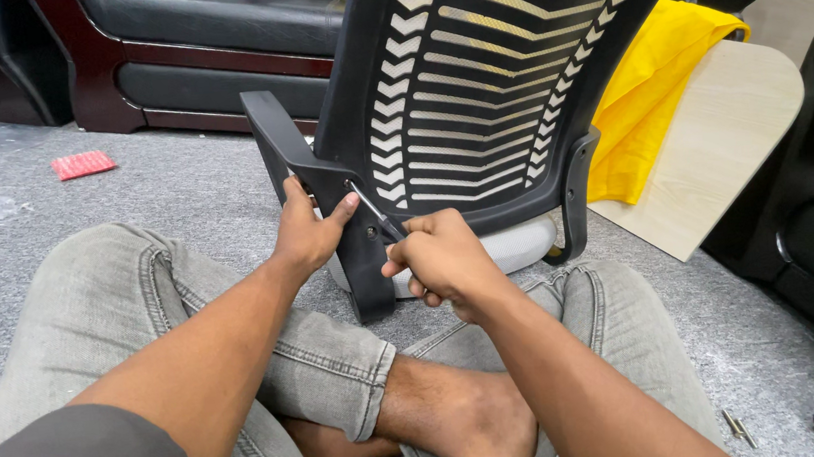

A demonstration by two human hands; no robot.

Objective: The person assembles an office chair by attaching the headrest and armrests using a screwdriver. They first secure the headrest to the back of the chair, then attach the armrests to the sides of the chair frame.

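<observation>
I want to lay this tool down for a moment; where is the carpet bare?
Bare grey carpet lies between the red packet and chair armrest. Crowded: around the left hand, right hand, and wooden board.

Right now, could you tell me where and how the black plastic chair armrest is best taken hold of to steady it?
Grip the black plastic armrest on its upper slanted bar, coming from its left side, as the left hand does. That bar is slim enough to wrap, and this keeps clear of the right hand working the thin metal tool at the bracket.
</observation>
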